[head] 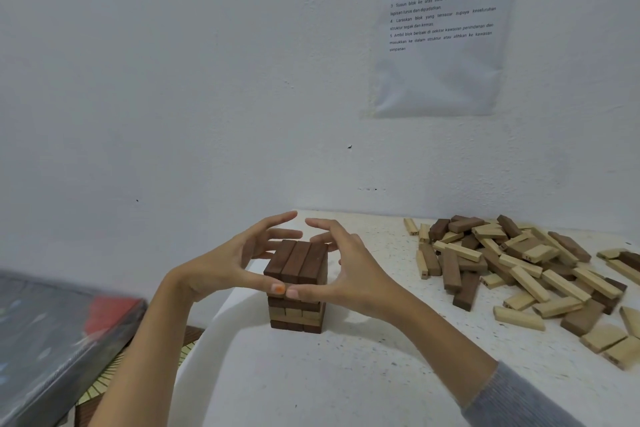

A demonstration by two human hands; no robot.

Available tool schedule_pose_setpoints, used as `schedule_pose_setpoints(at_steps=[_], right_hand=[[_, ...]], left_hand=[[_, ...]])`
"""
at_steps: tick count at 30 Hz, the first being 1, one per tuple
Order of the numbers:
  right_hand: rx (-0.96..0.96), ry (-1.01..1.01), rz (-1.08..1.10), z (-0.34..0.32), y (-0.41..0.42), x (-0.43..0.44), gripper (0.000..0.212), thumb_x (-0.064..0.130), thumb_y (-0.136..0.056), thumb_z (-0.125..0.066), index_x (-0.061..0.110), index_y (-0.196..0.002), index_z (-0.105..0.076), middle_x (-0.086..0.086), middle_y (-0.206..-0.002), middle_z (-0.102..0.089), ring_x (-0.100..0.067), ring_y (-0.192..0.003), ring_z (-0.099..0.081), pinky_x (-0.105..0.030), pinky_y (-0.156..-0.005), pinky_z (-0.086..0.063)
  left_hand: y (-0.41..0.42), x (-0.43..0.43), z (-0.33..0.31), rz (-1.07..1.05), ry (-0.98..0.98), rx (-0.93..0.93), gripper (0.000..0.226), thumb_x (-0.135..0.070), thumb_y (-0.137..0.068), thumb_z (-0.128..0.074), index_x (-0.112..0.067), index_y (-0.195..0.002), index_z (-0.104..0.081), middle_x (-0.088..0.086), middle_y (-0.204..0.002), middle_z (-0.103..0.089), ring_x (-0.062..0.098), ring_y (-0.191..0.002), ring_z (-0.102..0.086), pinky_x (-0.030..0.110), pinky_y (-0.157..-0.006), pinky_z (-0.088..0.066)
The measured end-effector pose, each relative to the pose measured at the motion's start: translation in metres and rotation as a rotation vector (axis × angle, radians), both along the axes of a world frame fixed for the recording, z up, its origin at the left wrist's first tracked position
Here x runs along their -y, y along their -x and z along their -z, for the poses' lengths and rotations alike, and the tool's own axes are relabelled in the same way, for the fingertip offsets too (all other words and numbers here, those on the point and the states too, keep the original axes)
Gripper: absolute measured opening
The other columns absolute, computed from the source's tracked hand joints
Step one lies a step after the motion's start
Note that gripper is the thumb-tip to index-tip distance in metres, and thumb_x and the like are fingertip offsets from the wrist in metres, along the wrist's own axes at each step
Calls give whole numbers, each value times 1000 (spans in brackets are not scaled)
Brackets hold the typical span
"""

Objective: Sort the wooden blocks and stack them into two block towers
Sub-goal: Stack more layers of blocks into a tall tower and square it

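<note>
White speckled table carries a short tower of dark and pale wooden blocks. Left hand and right hand cup its top, fingers spread, thumbs pressing its near face. Blocks seem light, stiff, smooth: best held by long sides.

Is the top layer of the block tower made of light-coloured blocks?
No, the top layer of the block tower consists of three dark brown blocks lying side by side.
</note>
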State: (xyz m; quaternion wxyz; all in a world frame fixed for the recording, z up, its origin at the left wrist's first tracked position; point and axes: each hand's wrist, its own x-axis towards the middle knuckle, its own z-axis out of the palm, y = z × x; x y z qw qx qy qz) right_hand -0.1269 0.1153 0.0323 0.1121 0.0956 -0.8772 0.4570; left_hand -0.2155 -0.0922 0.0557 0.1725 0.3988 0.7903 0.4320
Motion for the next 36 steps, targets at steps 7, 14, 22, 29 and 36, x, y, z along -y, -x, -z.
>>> schedule_pose_setpoints(at_steps=[7, 14, 22, 29, 36], right_hand=[[-11, 33, 21, 7, 4, 1, 86, 42, -68, -85, 48, -137, -33, 9, -126, -52, -6, -121, -42, -24, -95, -34], [-31, 59, 29, 8, 5, 1, 86, 39, -68, -86, 45, -135, -35, 11, -125, -54, -5, -121, -44, -20, -93, -35], [-19, 86, 24, 10, 7, 1, 88, 42, -65, -87, 46, -136, -35, 12, -124, -56, -5, -122, -45, -22, -95, -36], [136, 94, -43, -6, -2, -4, 105, 65, -61, -76, 47, -146, -18, 10, -143, -37, -9, -131, -35, -32, -105, -34], [19, 240, 80, -66, -31, -44, 73, 66, -76, -49, 37, -142, -37, 12, -126, -51, -7, -119, -51, -26, -92, -43]], left_hand=[[0, -2, 3, -25, -26, 17, 88, -11, -74, -80, -35, -144, -33, -2, -131, -59, 17, -126, -52, 34, -108, -39], [0, -1, 4, -36, -59, 27, 85, -6, -73, -80, -33, -143, -38, 3, -128, -61, 17, -122, -55, 30, -103, -45], [-1, -2, 3, -44, -59, 27, 83, -9, -73, -81, -36, -141, -41, 2, -126, -61, 15, -122, -55, 31, -103, -44], [-3, 1, 1, -17, -77, 14, 94, -40, -68, -82, -45, -145, -29, -14, -142, -49, 5, -134, -42, 32, -112, -31], [-33, -22, -38, -207, -597, -179, 55, -43, -79, -60, -27, -131, -53, -7, -132, -59, 8, -128, -50, 24, -99, -40]])
